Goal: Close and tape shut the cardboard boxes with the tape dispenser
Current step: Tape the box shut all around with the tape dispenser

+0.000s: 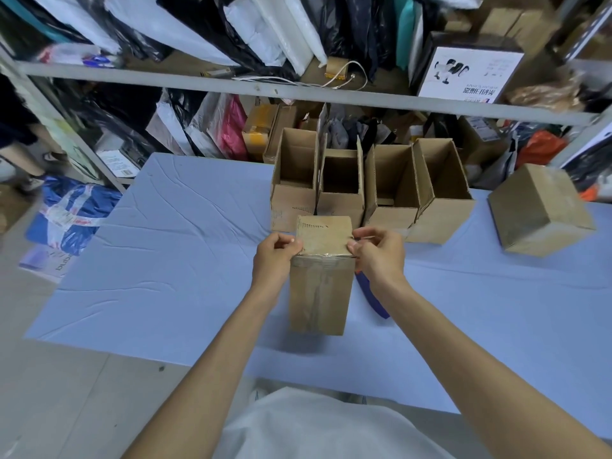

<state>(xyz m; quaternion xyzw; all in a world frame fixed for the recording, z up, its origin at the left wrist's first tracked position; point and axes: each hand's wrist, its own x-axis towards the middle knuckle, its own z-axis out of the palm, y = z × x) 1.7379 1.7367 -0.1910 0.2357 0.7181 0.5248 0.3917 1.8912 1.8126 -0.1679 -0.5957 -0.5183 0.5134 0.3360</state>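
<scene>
Across the back, a grey metal shelving rack (298,94), crammed on 2 levels with plastic bags, white mailers and cartons. Below it and nearer, a table (165,260) under a creased pale blue cloth, filling most of the view. Grey floor to the left, with a blue bag (76,210) lying on it.

At the far edge of the cloth, 4 open boxes (341,203) side by side, touching, flaps up. Well apart to their right, 1 closed box (543,207), turned corner-on.

Just in front of the row, held upright over the cloth, the cardboard box (319,293), shut, with clear tape (323,260) across its top edge and down the near face. Left hand (273,256) curled round the upper left corner; right hand (381,256) pinching the upper right corner.

Behind the right wrist, a dark blue object (374,299) on the cloth, mostly hidden, not identifiable.
</scene>
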